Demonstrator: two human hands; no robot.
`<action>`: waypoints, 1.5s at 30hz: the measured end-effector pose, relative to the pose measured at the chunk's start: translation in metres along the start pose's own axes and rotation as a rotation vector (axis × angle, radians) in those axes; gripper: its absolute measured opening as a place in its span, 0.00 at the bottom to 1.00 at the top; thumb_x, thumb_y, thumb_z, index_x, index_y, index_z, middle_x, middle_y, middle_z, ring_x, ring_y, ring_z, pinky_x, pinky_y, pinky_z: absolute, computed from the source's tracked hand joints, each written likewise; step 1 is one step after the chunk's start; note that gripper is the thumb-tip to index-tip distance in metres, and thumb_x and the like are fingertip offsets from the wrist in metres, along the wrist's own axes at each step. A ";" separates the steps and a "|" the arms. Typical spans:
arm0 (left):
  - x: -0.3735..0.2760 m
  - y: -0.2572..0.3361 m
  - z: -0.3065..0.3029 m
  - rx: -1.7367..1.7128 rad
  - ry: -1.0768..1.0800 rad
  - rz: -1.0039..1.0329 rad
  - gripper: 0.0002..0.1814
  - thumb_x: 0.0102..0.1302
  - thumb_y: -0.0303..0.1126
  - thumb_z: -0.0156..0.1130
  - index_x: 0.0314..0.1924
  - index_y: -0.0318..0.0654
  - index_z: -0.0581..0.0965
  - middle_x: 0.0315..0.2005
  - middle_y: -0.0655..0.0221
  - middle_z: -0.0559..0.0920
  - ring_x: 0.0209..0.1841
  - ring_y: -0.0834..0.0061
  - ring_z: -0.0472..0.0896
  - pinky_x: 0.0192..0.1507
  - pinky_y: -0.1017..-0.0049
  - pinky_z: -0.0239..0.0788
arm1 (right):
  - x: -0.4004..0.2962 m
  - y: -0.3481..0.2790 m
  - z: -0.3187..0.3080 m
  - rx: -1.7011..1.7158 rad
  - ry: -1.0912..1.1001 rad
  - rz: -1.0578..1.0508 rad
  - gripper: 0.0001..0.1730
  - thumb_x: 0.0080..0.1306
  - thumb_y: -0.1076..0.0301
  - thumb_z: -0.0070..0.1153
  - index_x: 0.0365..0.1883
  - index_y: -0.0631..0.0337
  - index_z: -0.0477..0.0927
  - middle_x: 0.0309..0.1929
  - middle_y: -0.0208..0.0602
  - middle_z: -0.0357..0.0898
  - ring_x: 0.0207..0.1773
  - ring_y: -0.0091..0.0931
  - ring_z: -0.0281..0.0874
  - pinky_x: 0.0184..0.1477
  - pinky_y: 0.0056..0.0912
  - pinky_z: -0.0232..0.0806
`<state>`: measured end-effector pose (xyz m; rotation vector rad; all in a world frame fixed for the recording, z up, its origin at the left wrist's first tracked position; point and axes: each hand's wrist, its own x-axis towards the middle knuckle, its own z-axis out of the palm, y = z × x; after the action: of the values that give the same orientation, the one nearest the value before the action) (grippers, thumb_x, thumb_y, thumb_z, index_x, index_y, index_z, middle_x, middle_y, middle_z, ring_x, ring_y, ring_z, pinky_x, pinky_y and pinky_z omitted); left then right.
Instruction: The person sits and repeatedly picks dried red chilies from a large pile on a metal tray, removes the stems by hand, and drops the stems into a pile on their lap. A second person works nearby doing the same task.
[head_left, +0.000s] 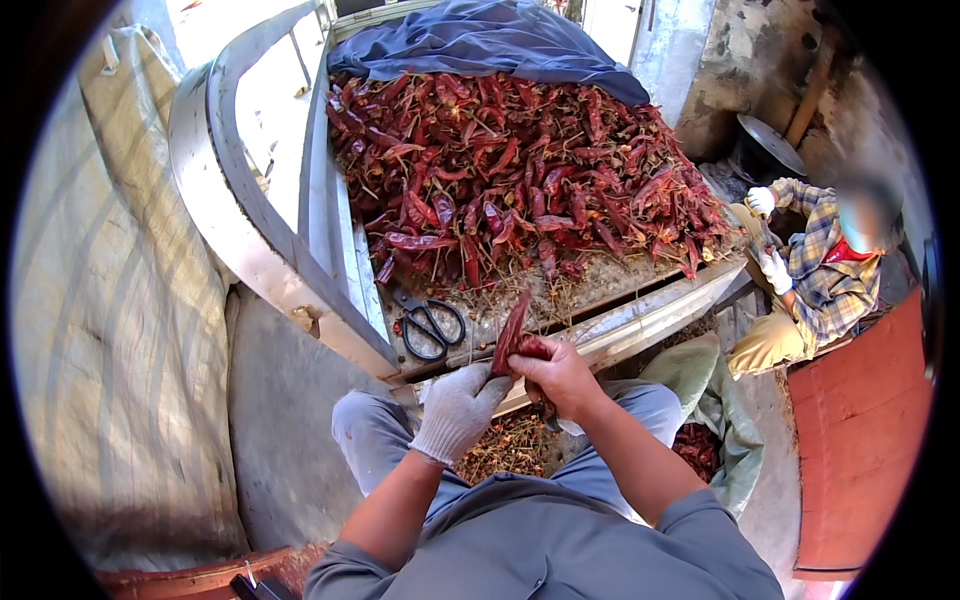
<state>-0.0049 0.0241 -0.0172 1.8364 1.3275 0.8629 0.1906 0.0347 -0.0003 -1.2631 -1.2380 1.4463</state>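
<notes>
My left hand (460, 409), in a white knitted glove, pinches the lower end of a long dried red chili pepper (511, 334). Bare and close beside it, my right hand (559, 375) has its fingers closed around more dried peppers, partly hidden by the hand. Both hands meet over the front edge of a metal truck bed (660, 304). Ahead of them spreads a large heap of dried red chilies (510, 180), many with stems. Black-handled scissors (431, 330) lie on the bed to the left of the held pepper.
A blue cloth (487, 37) covers the heap's far end. Stem scraps (506, 450) lie between my knees. An open pale-green sack (739, 442) with chilies stands to the right, near a seated co-worker (817, 262) in white gloves. The bed's raised side panel (247, 240) curves along the left.
</notes>
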 end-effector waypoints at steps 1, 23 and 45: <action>-0.003 -0.004 0.000 0.039 -0.047 -0.021 0.20 0.72 0.48 0.64 0.41 0.36 0.86 0.31 0.49 0.84 0.37 0.46 0.84 0.39 0.55 0.73 | -0.005 0.007 -0.002 -0.094 0.033 -0.068 0.07 0.69 0.66 0.68 0.39 0.59 0.83 0.27 0.30 0.81 0.23 0.19 0.75 0.25 0.26 0.66; -0.048 0.023 -0.020 -0.646 -0.543 0.013 0.08 0.67 0.27 0.62 0.36 0.28 0.84 0.27 0.64 0.83 0.27 0.75 0.83 0.31 0.75 0.74 | -0.041 -0.009 -0.021 -0.253 -0.599 -0.519 0.10 0.69 0.68 0.68 0.42 0.63 0.82 0.36 0.39 0.84 0.40 0.37 0.83 0.43 0.40 0.73; -0.022 0.038 -0.005 0.143 -0.194 0.448 0.12 0.62 0.33 0.70 0.25 0.38 0.77 0.22 0.57 0.77 0.27 0.49 0.77 0.30 0.56 0.67 | -0.069 0.024 -0.009 0.573 -0.123 0.233 0.10 0.77 0.62 0.61 0.38 0.56 0.78 0.27 0.24 0.74 0.19 0.15 0.62 0.20 0.19 0.53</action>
<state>0.0039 -0.0044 0.0149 2.3150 0.8895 0.7996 0.2100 -0.0352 -0.0124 -0.9505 -0.6795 1.8978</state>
